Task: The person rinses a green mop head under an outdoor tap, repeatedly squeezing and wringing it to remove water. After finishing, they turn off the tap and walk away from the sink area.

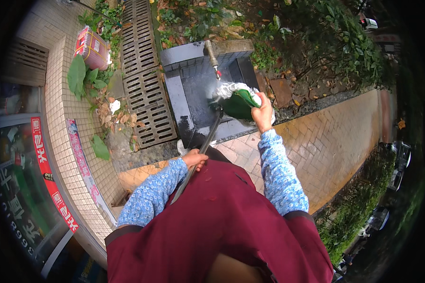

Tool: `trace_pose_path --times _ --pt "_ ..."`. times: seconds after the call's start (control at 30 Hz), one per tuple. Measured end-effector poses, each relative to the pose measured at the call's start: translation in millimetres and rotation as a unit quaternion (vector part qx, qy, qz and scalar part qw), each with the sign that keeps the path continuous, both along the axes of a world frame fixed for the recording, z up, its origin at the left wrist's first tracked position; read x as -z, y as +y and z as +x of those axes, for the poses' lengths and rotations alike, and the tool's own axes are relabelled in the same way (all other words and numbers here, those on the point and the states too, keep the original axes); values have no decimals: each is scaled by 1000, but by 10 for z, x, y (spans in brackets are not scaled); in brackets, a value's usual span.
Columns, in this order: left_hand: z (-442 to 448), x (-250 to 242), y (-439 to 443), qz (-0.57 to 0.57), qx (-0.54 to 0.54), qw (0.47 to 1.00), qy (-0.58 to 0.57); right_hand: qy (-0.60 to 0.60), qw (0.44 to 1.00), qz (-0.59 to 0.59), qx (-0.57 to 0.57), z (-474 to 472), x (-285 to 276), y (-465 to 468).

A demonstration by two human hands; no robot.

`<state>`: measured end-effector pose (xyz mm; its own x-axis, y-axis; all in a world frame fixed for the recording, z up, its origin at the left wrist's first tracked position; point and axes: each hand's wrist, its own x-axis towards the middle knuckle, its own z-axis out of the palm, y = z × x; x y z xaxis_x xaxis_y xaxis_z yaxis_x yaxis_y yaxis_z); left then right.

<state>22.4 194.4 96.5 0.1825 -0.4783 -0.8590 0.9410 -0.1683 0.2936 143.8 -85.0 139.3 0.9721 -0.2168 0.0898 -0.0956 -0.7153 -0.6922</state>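
My left hand [195, 159] is closed around the metal pole [212, 132] of a flat mop. At the pole's far end is the mop head [235, 106], a green backing with white string fringe, tilted over a dark tiled wash basin [198, 95]. With my right hand [262, 112] I grip the near right edge of the green backing. The fringe lies just below a metal tap [216, 67] with a red part, and blurred spray shows around it. The far underside of the mop head is hidden.
Left of the basin runs a slotted drain grate [150, 102]. A wrapped red bundle [92, 49] stands by the tiled wall [71, 106]. Plants and fallen leaves border the basin's far side. Brick paving [318, 148] stretches to the right, beside a hedge [354, 205].
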Motion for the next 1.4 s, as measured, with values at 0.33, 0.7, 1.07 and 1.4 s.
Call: trace_pose_path --times 0.33,0.7,1.07,1.4 --pt "203 -135 -241 11 -2 998 55 34 940 -9 -338 393 -211 -299" --pt "370 39 -718 33 75 996 44 49 967 238 77 -538 329 -1650" --pt "446 88 -776 77 132 988 39 67 826 433 355 -1118 357 -1390" --pt "78 -672 -379 39 62 997 -16 -20 967 55 -249 96 -572 -787"
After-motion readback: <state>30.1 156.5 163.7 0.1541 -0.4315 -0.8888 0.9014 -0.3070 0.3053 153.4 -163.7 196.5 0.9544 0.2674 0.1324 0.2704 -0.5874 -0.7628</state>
